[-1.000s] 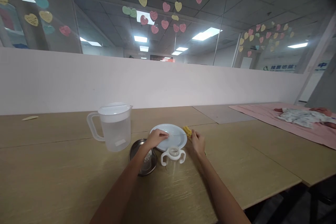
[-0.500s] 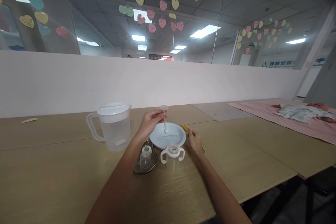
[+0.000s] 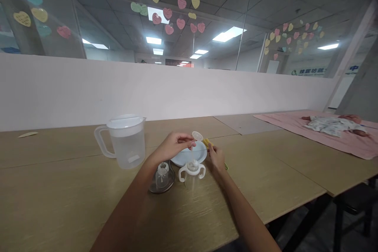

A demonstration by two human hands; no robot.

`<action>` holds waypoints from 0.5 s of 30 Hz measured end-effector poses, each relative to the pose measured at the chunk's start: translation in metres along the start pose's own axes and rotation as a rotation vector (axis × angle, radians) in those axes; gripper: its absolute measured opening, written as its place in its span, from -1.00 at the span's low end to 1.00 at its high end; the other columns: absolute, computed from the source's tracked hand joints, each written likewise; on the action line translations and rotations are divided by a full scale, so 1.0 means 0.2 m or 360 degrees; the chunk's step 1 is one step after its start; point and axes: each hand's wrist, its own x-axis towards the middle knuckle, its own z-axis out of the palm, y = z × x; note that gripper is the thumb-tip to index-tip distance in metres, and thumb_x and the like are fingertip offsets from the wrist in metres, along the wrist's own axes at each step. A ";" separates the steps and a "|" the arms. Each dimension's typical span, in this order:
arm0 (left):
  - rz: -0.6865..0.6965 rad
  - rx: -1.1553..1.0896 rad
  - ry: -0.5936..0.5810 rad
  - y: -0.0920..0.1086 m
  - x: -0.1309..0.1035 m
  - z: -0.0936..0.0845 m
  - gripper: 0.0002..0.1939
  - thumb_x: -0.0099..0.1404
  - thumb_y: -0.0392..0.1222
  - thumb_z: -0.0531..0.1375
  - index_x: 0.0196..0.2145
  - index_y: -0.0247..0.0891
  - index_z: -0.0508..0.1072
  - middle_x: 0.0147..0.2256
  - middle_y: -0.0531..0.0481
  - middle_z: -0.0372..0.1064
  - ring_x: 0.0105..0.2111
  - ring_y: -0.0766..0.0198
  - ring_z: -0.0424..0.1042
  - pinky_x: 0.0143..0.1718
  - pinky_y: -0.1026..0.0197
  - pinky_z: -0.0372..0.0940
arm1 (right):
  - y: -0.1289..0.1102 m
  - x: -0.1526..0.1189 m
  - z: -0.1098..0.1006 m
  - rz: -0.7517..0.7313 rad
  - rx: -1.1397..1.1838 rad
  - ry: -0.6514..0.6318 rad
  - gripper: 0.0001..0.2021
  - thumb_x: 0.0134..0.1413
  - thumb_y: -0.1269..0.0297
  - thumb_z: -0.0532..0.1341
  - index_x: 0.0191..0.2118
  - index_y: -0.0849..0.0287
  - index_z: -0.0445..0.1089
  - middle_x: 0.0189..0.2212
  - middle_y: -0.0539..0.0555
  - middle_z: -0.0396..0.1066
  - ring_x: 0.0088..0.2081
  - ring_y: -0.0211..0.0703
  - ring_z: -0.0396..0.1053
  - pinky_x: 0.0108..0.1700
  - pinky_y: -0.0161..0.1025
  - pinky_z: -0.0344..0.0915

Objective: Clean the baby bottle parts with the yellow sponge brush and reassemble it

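Disc-topped straw (image 3: 197, 136) moved over bottle (image 3: 192, 172).

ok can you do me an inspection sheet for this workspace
surface: brown table, several panels
things: two-handled bottle upright before white plate; metal dish holding clear cup and white ring; plastic jug
clutter: flat beige piece, far left; pink cloth bearing doll-like figure, right
left hand: fingers closed on clear stemmed piece over bottle; contact unclear
right hand: gripping yellow item, partly hidden
cables: nothing seen
surroundings: white wall, heart-shaped notes above, dark stool right
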 end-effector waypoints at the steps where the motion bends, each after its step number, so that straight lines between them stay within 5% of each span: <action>1: -0.0011 0.0029 -0.0016 -0.02 0.01 0.00 -0.72 0.12 -0.08 0.20 -0.27 -0.32 0.51 -0.35 -0.07 0.50 -0.27 0.20 0.43 -0.18 0.19 0.29 | 0.00 0.00 0.00 -0.0016 -0.0014 -0.0030 -0.50 -0.03 -0.16 0.01 -0.64 0.17 0.35 -0.72 0.03 0.29 -0.61 -0.16 0.20 -0.53 -0.28 0.03; 7: 0.0017 0.0180 -0.0103 -0.08 0.03 0.01 -0.75 0.13 -0.09 0.16 -0.31 -0.30 0.52 -0.35 -0.04 0.49 -0.30 0.23 0.42 -0.28 0.27 0.26 | 0.01 0.01 0.00 -0.0045 -0.0058 -0.0058 -0.50 -0.02 -0.16 -0.01 -0.64 0.15 0.33 -0.71 0.03 0.30 -0.59 -0.14 0.22 -0.52 -0.28 0.04; 15: -0.0028 0.0733 -0.0457 -0.11 0.01 0.00 -0.84 0.06 -0.21 0.15 -0.48 -0.27 0.53 -0.50 0.06 0.42 -0.44 0.30 0.32 -0.48 0.35 0.13 | 0.02 0.01 0.01 -0.0034 -0.0029 -0.0017 -0.51 -0.03 -0.16 0.01 -0.63 0.15 0.35 -0.70 0.04 0.29 -0.60 -0.13 0.23 -0.51 -0.26 0.04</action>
